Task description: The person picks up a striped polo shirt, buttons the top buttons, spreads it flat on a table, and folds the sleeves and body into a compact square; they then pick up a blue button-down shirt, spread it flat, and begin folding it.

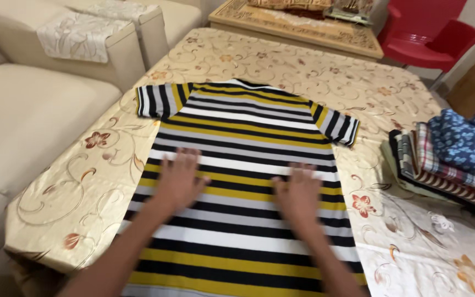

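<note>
Past the counter's left edge sits a cream sofa (34, 110) with a pale patterned cloth (78, 36) draped over its armrest. The counter (83, 192) itself wears a gold floral cover. My left hand (180, 179) lies flat with fingers spread, palm down on the striped shirt (243, 137), gripping nothing. The shirt, banded in black, white, grey and mustard, lies spread flat along the middle of the counter, its collar toward the far edge, its sleeves out to either side and its hem toward the near edge. My right hand (299, 192) rests just beside the left, also open and flat on the fabric, holding nothing. At the right edge sits a pile of folded clothes (452, 159), checked and blue-printed. Beyond the far right corner stands a red chair (427, 30).
</note>
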